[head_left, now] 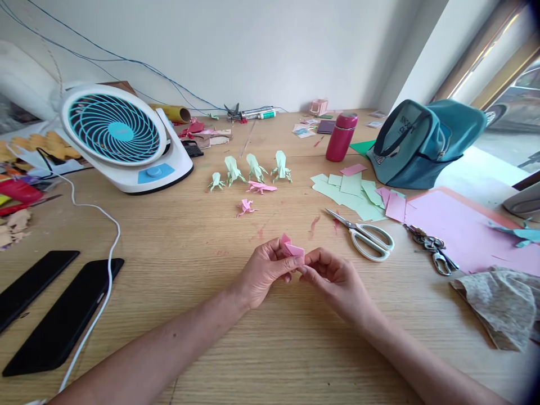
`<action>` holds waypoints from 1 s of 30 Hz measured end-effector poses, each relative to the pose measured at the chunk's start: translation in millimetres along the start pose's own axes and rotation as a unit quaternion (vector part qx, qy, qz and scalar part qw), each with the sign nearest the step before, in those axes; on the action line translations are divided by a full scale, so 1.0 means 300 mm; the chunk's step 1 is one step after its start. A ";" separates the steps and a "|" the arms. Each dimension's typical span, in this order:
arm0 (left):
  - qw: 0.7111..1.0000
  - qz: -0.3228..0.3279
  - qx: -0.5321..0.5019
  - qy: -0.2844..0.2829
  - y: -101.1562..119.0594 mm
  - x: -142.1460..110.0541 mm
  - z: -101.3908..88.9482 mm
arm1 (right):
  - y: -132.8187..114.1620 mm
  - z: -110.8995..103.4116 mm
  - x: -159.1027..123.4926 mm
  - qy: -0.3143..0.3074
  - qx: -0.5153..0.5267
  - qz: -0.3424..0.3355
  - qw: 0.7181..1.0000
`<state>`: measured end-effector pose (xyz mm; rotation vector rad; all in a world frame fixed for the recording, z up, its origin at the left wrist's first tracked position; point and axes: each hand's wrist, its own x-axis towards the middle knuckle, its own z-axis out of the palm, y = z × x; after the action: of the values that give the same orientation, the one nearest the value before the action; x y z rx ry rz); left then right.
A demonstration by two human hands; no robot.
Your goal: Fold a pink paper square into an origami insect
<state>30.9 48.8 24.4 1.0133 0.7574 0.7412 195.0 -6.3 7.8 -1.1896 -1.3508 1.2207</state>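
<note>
Between thumb and fingers, my left hand [262,271] pinches a small folded piece of pink paper [292,248] above the table. My right hand [335,279] has its thumb and forefinger pressed together at the paper's lower right corner. Part of the paper is hidden behind the fingers. Beyond my hands lie a small pink origami figure [246,207] and a longer pink origami insect [261,187]. Several pale green origami insects [255,167] stand in a row behind them. Scissors [366,235] with white and green handles lie to the right of my hands, blades together.
Green and pink paper pieces [350,188] lie right of centre, near a red flask [341,138] and a teal bag [422,143]. Keys [434,247] rest on a pink sheet [442,219]. A white fan [122,135], a white cable [113,247] and black slabs [67,312] are at left.
</note>
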 end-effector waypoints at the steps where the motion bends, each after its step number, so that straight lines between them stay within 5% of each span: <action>1: 1.000 0.008 0.004 -0.008 -0.001 0.001 -0.002 | -0.001 0.001 -0.002 0.011 -0.023 -0.007 1.000; 6: 0.979 0.135 0.153 -0.010 0.026 0.012 -0.038 | -0.029 -0.007 -0.005 0.069 -0.152 -0.078 0.983; 11: 0.873 0.322 0.365 -0.007 0.083 0.012 -0.065 | -0.039 -0.022 -0.004 0.061 -0.299 -0.178 0.935; 16: 0.793 0.391 0.467 -0.018 0.100 0.007 -0.056 | -0.032 -0.030 -0.002 0.056 -0.368 -0.221 0.901; 20: 0.787 0.410 0.460 -0.013 0.094 0.003 -0.048 | -0.039 -0.031 -0.001 0.057 -0.367 -0.229 0.900; 26: 0.835 0.363 0.413 -0.005 0.072 -0.006 -0.031 | -0.048 -0.025 -0.003 0.062 -0.296 -0.221 0.927; 30: 0.811 0.384 0.440 -0.026 0.058 -0.010 -0.028 | -0.047 -0.021 -0.009 0.057 -0.273 -0.229 0.933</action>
<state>19.2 56.2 38.3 2.2636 0.6242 1.0613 200.6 -8.9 22.1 -1.1924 -1.8150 0.4440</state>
